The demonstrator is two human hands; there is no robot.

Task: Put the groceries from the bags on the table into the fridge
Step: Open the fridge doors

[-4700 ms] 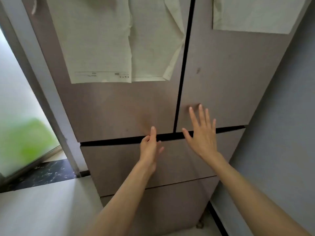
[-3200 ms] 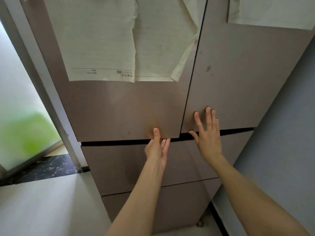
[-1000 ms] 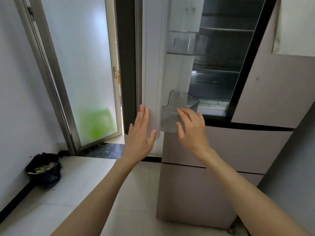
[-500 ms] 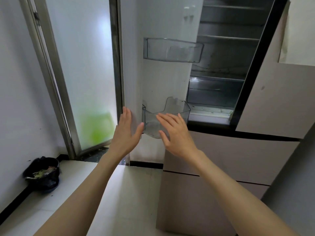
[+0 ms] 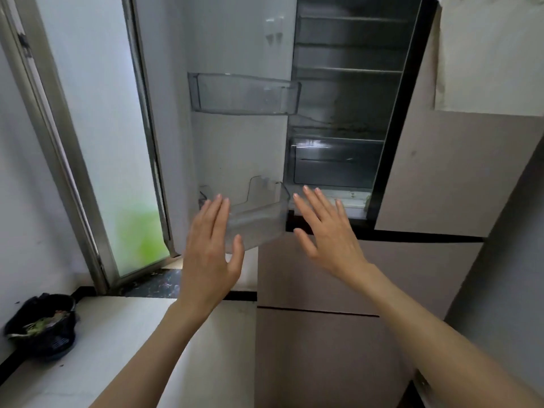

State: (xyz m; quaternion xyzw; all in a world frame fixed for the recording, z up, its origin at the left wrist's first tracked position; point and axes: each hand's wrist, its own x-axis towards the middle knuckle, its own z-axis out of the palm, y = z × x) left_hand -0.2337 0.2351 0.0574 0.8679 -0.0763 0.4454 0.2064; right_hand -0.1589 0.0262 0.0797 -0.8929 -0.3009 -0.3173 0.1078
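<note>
The fridge's upper left door (image 5: 235, 148) stands swung wide open, its white inner side facing me with two clear bins: an upper one (image 5: 244, 94) and a lower one (image 5: 259, 219). Behind it the dark fridge interior (image 5: 347, 92) shows bare glass shelves and a drawer (image 5: 335, 164). My left hand (image 5: 210, 254) is raised with straight fingers in front of the lower bin, holding nothing. My right hand (image 5: 326, 234) is spread flat before the fridge's lower edge, also holding nothing. No bags or groceries are in view.
The upper right fridge door (image 5: 459, 172) is closed, with paper (image 5: 488, 54) stuck on it. Closed drawers (image 5: 318, 348) sit below. A frosted glass door (image 5: 100, 136) is on the left, a dark bin with scraps (image 5: 41, 328) on the floor by the wall.
The upper left door, closed earlier under both hands, has swung fully open to the left. Both hands have come off it and now hover flat in front.
</note>
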